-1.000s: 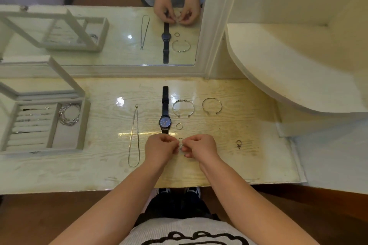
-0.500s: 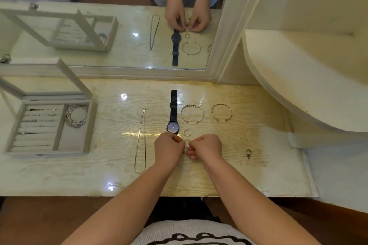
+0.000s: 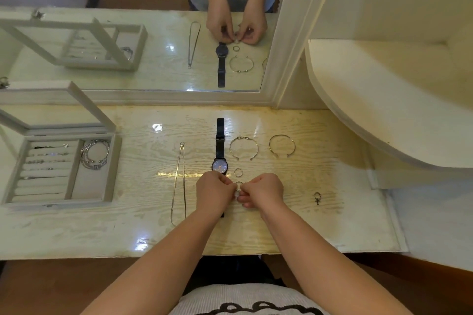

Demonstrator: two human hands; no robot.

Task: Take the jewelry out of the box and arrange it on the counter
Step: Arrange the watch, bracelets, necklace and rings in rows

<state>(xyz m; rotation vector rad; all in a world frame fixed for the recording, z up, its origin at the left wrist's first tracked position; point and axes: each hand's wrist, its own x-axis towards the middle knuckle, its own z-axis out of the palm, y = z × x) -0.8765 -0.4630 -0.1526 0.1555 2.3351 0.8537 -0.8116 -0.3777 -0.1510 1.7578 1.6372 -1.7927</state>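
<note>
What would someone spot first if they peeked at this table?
The left hand and right hand meet in the middle, pinching a small ring together beside a dark watch. A long chain lies left of the watch. Far left, an open jewelry box holds more pieces.

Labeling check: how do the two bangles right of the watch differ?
The watch-side bangle has a knot mid-arc; the outer bangle is plain there. The watch-side bangle ends in two balls; the outer bangle has one flattened tip. Both are open cuffs lying flat, gaps aligned.
</note>
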